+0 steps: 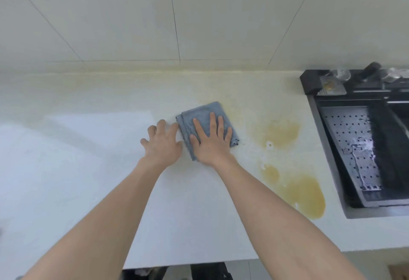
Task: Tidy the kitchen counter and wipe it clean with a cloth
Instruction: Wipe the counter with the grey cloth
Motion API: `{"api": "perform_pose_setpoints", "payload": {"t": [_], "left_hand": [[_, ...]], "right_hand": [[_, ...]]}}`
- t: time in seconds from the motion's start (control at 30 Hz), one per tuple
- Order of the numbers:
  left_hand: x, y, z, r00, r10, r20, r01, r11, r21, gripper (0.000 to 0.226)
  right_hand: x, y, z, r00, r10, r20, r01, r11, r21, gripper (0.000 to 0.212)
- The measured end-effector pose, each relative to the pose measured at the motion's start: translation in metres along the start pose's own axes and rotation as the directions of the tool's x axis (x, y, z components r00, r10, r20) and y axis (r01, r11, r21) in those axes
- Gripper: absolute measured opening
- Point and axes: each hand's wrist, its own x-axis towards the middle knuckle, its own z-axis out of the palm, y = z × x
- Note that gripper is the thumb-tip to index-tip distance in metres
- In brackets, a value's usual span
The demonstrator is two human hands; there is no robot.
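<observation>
Both forearms reach over the counter (pixel 88 169); right hand (pixel 211 145) presses flat on the cloth (pixel 205 116), left hand (pixel 162 142) spread beside it, neither grip closed. Wiping right may smear the stains (pixel 301 193) wider.

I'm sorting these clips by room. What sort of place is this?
Most likely a home kitchen: a pale counter backed by a tiled wall, and a dark sink with a perforated tray set into it.

Your two forearms are bare right up to the frame's edge, no sleeves showing; your left hand (pixel 162 141) and right hand (pixel 211 140) wear no gloves, rings or watch.
</observation>
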Motion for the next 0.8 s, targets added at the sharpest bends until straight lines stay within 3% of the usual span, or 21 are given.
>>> {"api": "perform_pose_setpoints", "payload": {"t": [0.17,0.3,0.4,0.63,0.8], "left_hand": [[0.044,0.015,-0.012,1.000,0.030,0.004,-0.030,0.999,-0.023,0.092],[0.064,0.025,-0.019,0.985,-0.004,0.172,0.007,1.000,-0.022,0.120],[0.066,0.030,-0.020,0.974,-0.015,0.226,0.008,0.999,0.032,0.131],[0.064,0.039,-0.021,0.977,-0.031,0.211,0.021,0.998,0.052,0.124],[0.030,0.049,-0.019,0.987,0.019,0.159,-0.032,0.996,0.081,0.083]], "right_hand": [[0.066,-0.003,-0.028,1.000,-0.012,-0.008,0.012,1.000,-0.011,0.059],[0.099,0.010,-0.050,0.998,-0.062,-0.007,0.061,0.997,-0.051,0.059],[0.113,0.035,-0.067,0.999,-0.029,0.018,0.030,0.998,-0.063,0.060],[0.093,0.073,-0.072,0.994,0.110,-0.005,-0.110,0.994,-0.002,0.060],[0.038,0.066,-0.041,0.995,0.099,-0.021,-0.099,0.995,-0.006,0.060]]}}
